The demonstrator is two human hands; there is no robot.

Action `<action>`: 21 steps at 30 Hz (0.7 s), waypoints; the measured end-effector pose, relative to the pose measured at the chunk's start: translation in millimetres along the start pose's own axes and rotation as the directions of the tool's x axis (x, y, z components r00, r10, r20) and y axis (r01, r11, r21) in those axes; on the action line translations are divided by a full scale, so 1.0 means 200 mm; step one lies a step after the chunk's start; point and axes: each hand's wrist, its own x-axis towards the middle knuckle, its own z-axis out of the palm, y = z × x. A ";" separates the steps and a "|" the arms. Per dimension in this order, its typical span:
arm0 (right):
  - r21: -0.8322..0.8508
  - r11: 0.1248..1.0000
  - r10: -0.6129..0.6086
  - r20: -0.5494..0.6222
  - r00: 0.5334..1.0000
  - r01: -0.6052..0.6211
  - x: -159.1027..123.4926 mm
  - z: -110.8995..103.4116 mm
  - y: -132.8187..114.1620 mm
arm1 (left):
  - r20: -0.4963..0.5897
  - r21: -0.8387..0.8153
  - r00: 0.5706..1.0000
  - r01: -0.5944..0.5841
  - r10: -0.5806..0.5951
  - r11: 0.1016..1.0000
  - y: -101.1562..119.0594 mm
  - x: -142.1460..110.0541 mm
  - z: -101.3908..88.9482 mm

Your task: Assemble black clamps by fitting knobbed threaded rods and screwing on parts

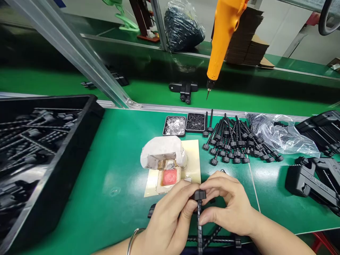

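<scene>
My left hand (166,217) and my right hand (227,205) meet near the table's front edge, both pinched round one black threaded rod with a knob head (199,195). The rod stands roughly upright between my fingers, knob on top. More black rods (212,241) lie flat under my hands. Just beyond my hands sits a white taped fixture with a red pad (168,161) on a cream sheet (193,156).
A pile of several black knob rods (236,140) lies at centre right beside a clear plastic bag (281,132). Two small trays hold silver washers (174,125) and black parts (195,122). An orange electric screwdriver (221,42) hangs above. A black bin (39,152) stands left, black clamp parts (310,177) right.
</scene>
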 end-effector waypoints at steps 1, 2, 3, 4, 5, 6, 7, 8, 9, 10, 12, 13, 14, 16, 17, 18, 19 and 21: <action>0.029 0.996 0.082 -0.001 0.997 -0.082 0.01 0.00 -0.01 | 0.010 0.006 1.000 -0.014 0.014 1.000 0.00 0.00 0.00; 0.058 0.984 0.168 0.004 0.986 -0.168 0.01 0.00 -0.02 | 0.024 0.008 0.999 -0.030 0.030 1.000 0.00 -0.01 0.01; 0.079 0.966 0.246 0.015 0.969 -0.247 0.02 0.00 -0.03 | 0.045 0.006 0.998 -0.046 0.045 0.999 -0.01 -0.02 0.01; 0.088 0.947 0.306 0.028 0.951 -0.308 0.02 0.00 -0.05 | 0.069 0.005 0.996 -0.057 0.056 0.998 -0.01 -0.02 0.02; 0.083 0.935 0.342 0.036 0.939 -0.344 0.02 -0.01 -0.06 | 0.088 0.006 0.994 -0.065 0.065 0.998 -0.02 -0.03 0.02; 0.066 0.933 0.351 0.037 0.936 -0.353 0.02 -0.01 -0.07 | 0.096 0.012 0.993 -0.074 0.073 0.997 -0.02 -0.04 0.03; 0.034 0.943 0.331 0.032 0.943 -0.332 0.02 -0.01 -0.07 | 0.091 0.018 0.993 -0.082 0.080 0.996 -0.03 -0.04 0.03; -0.009 0.960 0.282 0.020 0.959 -0.281 0.02 -0.01 -0.07 | 0.079 0.020 0.993 -0.092 0.090 0.996 -0.03 -0.04 0.03; -0.060 0.977 0.205 0.008 0.979 -0.204 0.01 -0.01 -0.07 | 0.068 0.018 0.993 -0.103 0.101 0.995 -0.03 -0.04 0.03; -0.115 0.987 0.111 0.001 0.994 -0.110 0.00 -0.01 -0.07 | 0.066 0.014 0.992 -0.113 0.112 0.994 -0.04 -0.04 0.03; -0.218 0.972 -0.081 0.017 0.997 0.083 -0.01 -0.01 -0.07 | 0.083 0.004 0.986 -0.143 0.142 0.990 -0.05 -0.03 0.02; -0.261 0.952 -0.157 0.036 0.987 0.161 -0.01 -0.01 -0.07 | 0.093 0.002 0.982 -0.165 0.164 0.986 -0.05 -0.03 0.01; -0.298 0.927 -0.219 0.059 0.974 0.227 -0.01 -0.01 -0.07 | 0.104 0.000 0.977 -0.185 0.184 0.983 -0.05 -0.02 0.01; -0.369 0.872 -0.306 0.104 0.946 0.322 -0.02 -0.01 -0.08 | 0.118 -0.006 0.971 -0.209 0.208 0.978 -0.06 -0.02 0.00; -0.401 0.843 -0.340 0.122 0.932 0.360 -0.02 -0.02 -0.09 | 0.121 -0.008 0.969 -0.214 0.213 0.977 -0.06 -0.02 -0.01; -0.429 0.815 -0.368 0.137 0.920 0.390 -0.02 -0.02 -0.09 | 0.125 -0.006 0.968 -0.217 0.216 0.976 -0.06 -0.02 -0.01; -0.456 0.789 -0.391 0.147 0.909 0.413 -0.02 -0.02 -0.09 | 0.122 -0.004 0.967 -0.224 0.223 0.975 -0.05 -0.02 -0.01; -0.496 0.750 -0.414 0.163 0.896 0.437 -0.02 -0.02 -0.10 | 0.113 0.004 0.965 -0.240 0.238 0.971 -0.05 -0.03 -0.01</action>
